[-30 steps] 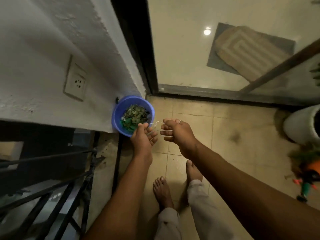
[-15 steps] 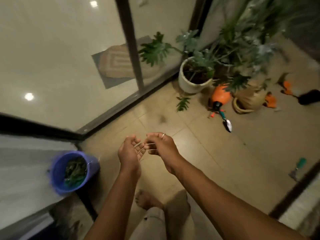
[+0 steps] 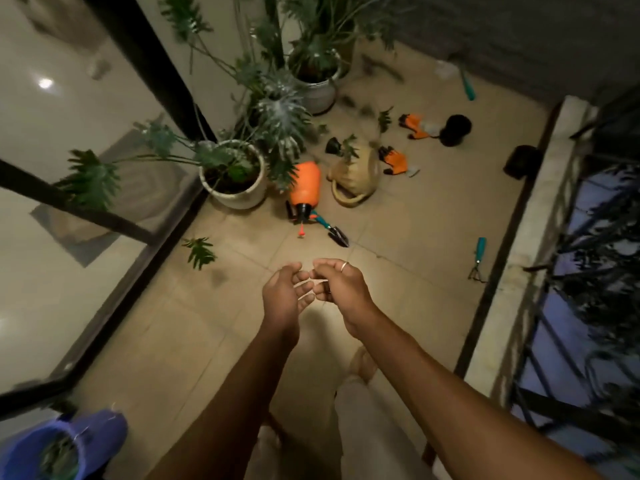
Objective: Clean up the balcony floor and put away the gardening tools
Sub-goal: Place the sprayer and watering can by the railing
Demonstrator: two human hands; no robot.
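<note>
My left hand (image 3: 282, 296) and my right hand (image 3: 341, 285) meet at mid-frame above the tiled floor, fingertips touching. The left is cupped with fingers apart; the right has its fingers curled in, and nothing shows in either. A blue bucket (image 3: 100, 441) with leaf scraps sits at the bottom left. Ahead on the floor lie a fallen leaf (image 3: 201, 249), an orange sprayer (image 3: 304, 185), a teal-handled trowel (image 3: 334, 230), a teal hand rake (image 3: 479, 256), two orange gloves (image 3: 393, 161) (image 3: 414, 124) and a tan watering can (image 3: 353, 178).
Potted plants in white pots (image 3: 232, 178) (image 3: 311, 88) stand along the glass door (image 3: 104, 237) on the left. Two black pots (image 3: 454, 129) (image 3: 521, 161) and another teal tool (image 3: 467, 86) lie at the far end. A stone ledge (image 3: 519, 254) with a metal railing (image 3: 588, 306) bounds the right side.
My view has swung from the blue bucket by the wall toward the far end of the balcony. The bucket has slid to the bottom-left corner. Both hands stay together in front of me.
</note>
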